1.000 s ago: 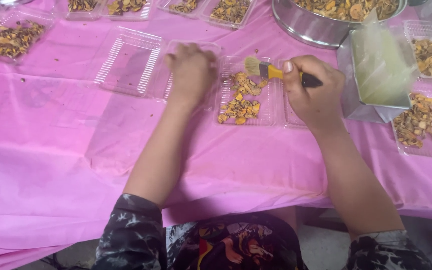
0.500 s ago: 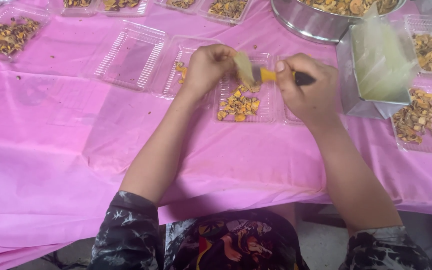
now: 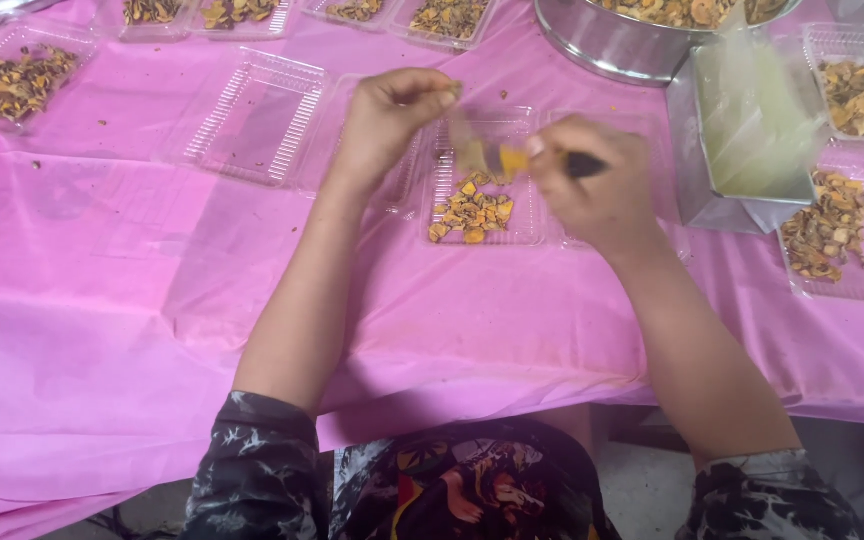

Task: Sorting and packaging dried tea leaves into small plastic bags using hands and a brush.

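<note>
Bare pink tablecloth (image 3: 102, 260) near; trays (image 3: 252, 115), steel bowl (image 3: 612, 40) beyond.

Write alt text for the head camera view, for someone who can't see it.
Over a clear plastic tray of yellow-orange dried pieces, the right hand grips a dark-handled tool with a blurred yellow tip, and the left hand pinches something small. More clear trays, filled and empty, lie on the pink plastic tablecloth beside a steel bowl.

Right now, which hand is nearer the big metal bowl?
Right. The right hand is just below-left of the metal bowl, holding a brush over the clear tray; the left hand is farther left.
</note>
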